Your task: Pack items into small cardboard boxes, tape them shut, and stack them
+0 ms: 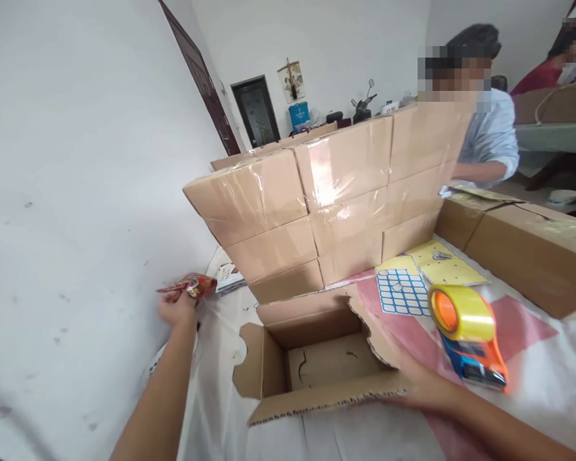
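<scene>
My left hand (176, 308), over at the wall side, is closed around a red plastic packet (192, 285); its print is blurred. An open cardboard box (312, 402) stands in front of me with its flaps spread outward, and dark curved marks or slits show on its floor. My right hand (410, 379) grips the box at its right end, fingers partly hidden by the flap. To the right of the box lies an orange and blue tape dispenser (480, 358) with a roll of yellowish tape (475, 314).
Behind the open box rises a wall of stacked, taped cartons (312, 211). A sheet of blue-bordered labels (400, 291) and yellow sheets (446, 266) lie on the cloth-covered table. A long carton (532, 250) is at right. A co-worker (489, 128) is behind the stack; another person sits farther back.
</scene>
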Demonstrator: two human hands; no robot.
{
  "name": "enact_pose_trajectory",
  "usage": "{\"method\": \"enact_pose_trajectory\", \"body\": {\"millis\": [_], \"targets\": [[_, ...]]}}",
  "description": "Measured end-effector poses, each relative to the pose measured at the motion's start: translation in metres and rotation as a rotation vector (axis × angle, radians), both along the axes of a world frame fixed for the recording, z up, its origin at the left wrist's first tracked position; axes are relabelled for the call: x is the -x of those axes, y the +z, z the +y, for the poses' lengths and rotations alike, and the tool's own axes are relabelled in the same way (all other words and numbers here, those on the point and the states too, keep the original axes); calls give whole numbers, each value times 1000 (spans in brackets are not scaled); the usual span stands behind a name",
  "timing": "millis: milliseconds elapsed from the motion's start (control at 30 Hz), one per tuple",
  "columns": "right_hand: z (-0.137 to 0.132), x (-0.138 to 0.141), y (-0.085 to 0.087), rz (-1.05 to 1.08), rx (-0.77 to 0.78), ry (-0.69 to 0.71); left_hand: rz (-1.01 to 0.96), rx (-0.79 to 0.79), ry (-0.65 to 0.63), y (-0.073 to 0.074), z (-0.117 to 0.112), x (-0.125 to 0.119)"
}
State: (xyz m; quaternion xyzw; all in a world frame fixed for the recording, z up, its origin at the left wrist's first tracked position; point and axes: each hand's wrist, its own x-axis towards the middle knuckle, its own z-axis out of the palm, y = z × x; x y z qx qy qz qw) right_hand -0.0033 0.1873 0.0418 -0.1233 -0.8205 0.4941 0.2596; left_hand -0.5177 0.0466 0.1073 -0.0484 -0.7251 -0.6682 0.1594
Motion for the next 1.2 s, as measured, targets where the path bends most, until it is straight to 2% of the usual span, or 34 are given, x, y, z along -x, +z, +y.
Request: {"method": "enact_pose_trajectory", "body": {"millis": [100,233,333,400,467,533,633,733,833,967,1033,1067,1200], "targets": [[-8,-8,15,-57,9,-11,156,38,15,51,-41,-27],[-10,-6,16,-26,22,-7,311,-16,-34,116,-107,-78],[-13,-3,10,26,7,15,334,-73,-189,146,-136,-130],[-17,-2,6,58,-11,4,340,-63,-273,154,-138,-171],[-20,-1,4,76,-23,-2,335,-7,-345,155,-127,-211],[-23,-1,3,86,-26,9,336,39,-423,150,-109,-245],[-25,-3,2,107,-24,27,284,-11,-491,135,-82,-274],[-24,-6,1,116,-22,31,176,-138,-518,120,-65,-277],[-21,-6,-2,140,-31,50,167,-248,-481,109,-59,-268],[-17,-5,-7,126,-46,58,205,-245,-479,96,-58,-266],[-17,-5,-7,124,-42,57,243,-102,-513,87,-56,-272],[-17,-5,-6,127,-40,58,275,26,-554,82,-56,-277],[-17,-9,0,133,-51,78,323,701,-896,70,-61,-294]]}}
